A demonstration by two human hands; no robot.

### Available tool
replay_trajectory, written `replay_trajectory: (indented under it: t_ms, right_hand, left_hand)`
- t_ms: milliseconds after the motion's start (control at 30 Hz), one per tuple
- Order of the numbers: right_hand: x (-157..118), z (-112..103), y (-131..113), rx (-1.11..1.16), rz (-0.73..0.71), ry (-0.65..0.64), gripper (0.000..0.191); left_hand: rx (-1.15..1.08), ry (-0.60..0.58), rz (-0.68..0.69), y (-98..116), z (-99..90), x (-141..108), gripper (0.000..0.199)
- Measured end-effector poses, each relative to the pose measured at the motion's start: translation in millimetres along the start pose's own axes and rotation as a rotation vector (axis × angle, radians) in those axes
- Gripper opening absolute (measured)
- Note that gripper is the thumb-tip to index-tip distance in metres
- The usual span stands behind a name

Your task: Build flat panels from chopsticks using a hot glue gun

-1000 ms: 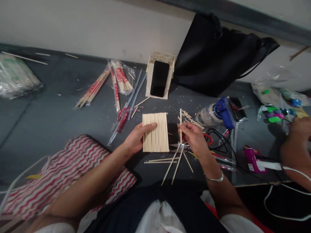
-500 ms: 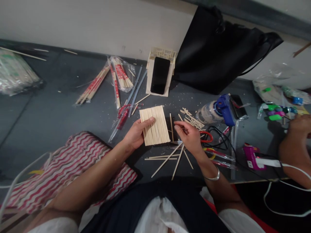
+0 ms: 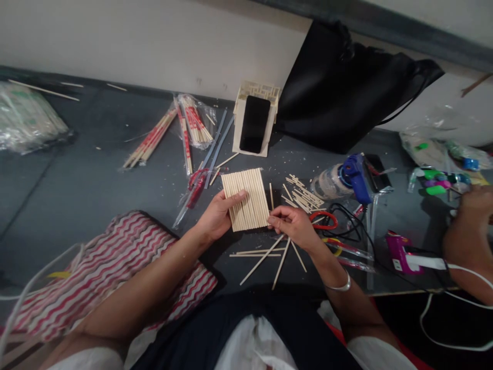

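A flat panel of pale wooden sticks laid side by side is held up over the table. My left hand grips its left side, thumb on top. My right hand is closed at the panel's lower right corner, fingertips pinched together; whatever they pinch is too small to make out. Loose long sticks fan out below the right hand. Many short cut sticks lie beyond it, beside red-handled scissors.
A black phone leans on a stick-built stand. Behind are wrapped stick bundles and a black bag. A blue glue gun rests by a bottle. Striped cloth lies left; another person's arm is at right.
My right hand has moved left and slightly down, from beside the panel to its lower right corner, and its fingers have closed together. My left hand still holds the panel.
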State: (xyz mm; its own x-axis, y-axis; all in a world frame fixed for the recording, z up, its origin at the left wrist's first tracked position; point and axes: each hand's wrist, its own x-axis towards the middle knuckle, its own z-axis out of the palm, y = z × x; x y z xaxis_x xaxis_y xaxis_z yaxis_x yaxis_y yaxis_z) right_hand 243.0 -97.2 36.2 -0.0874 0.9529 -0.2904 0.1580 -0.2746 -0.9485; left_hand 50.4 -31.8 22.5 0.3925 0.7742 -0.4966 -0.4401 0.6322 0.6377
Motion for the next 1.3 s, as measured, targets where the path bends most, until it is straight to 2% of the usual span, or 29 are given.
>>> replay_trajectory:
  t_ms: [300, 500, 600, 800, 900, 1067, 1167, 1233, 1300]
  right_hand:
    - [1, -1, 0, -0.029, 0.033, -0.033, 0.034]
    - [2, -1, -2, 0.207, 0.045, 0.119, 0.051]
    - [3, -2, -1, 0.254, 0.096, 0.126, 0.050]
    - [5, -6, -5, 0.378, 0.121, 0.158, 0.053]
    - [5, -5, -4, 0.368, 0.125, 0.167, 0.055]
    - [3, 1, -3, 0.266, 0.066, 0.162, 0.055]
    - [-3, -8, -11, 0.138, -0.022, 0.206, 0.051]
    - [-12, -22, -18, -0.070, -0.102, 0.261, 0.040]
    - [-24, -41, -18, -0.422, -0.179, 0.310, 0.023]
  left_hand:
    - [0.044, -0.078, -0.013, 3, -2.8, 0, 0.037]
    - [0.202, -0.319, -0.207, 13, -6.8, -7, 0.034]
    - [0.237, -0.389, -0.272, 17, -9.3, -9, 0.032]
    - [0.196, -0.347, -0.234, 24, -13.4, -4, 0.034]
    - [0.194, -0.370, -0.271, 20, -10.7, -5, 0.036]
    - [0.207, -0.373, -0.313, 11, -6.4, -8, 0.030]
    - [0.196, -0.345, -0.301, 12, -8.2, -7, 0.030]
    - [0.180, -0.304, -0.267, 14, -10.3, -6, 0.026]
    - [0.157, -0.252, -0.215, 16, -11.8, -4, 0.024]
